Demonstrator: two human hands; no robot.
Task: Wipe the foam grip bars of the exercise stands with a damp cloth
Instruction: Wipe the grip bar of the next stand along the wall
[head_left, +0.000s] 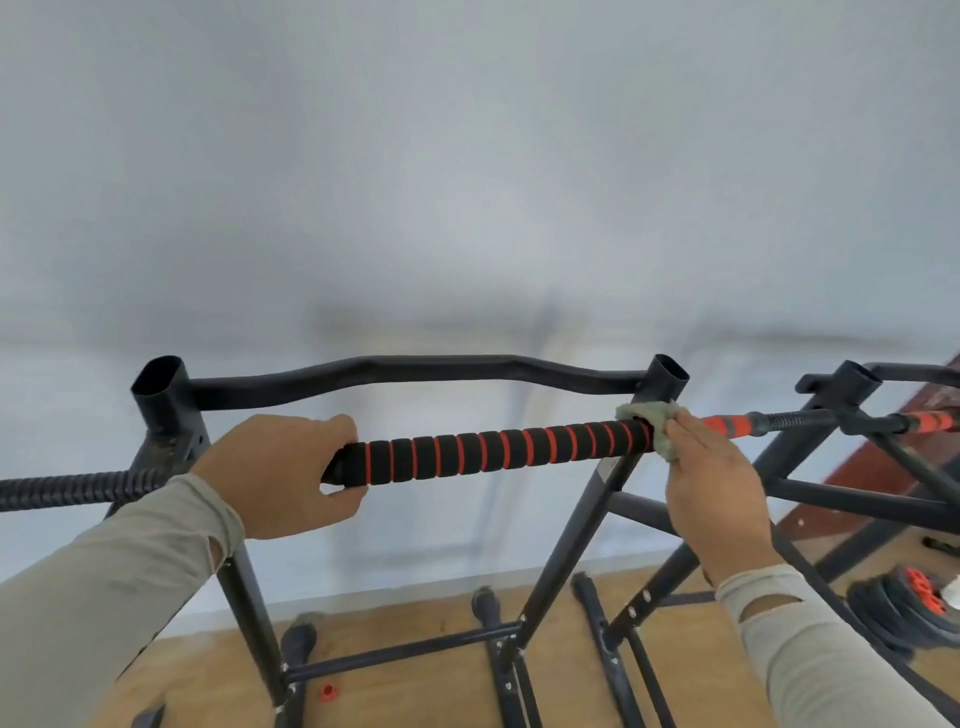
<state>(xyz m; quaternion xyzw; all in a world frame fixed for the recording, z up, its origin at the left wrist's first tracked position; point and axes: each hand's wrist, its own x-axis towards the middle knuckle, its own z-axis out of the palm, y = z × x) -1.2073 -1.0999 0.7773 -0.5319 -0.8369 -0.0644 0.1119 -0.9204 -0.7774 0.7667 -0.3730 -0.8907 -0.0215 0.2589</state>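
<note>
Right hand (714, 488) pressing cloth (652, 421) on foam grip bar (493, 449), left hand (283, 475) gripping bar

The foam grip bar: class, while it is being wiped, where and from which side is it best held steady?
Grip the foam grip bar at its left end, from above, as the left hand does. The bar lies level and round, so fingers wrap it, and the rest stays free for the cloth under the right hand.

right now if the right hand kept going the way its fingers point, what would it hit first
The right hand already presses the grey-green cloth on the black-and-red foam grip bar; beyond, probably the black stand's upright tube, though depth is unclear.
</note>
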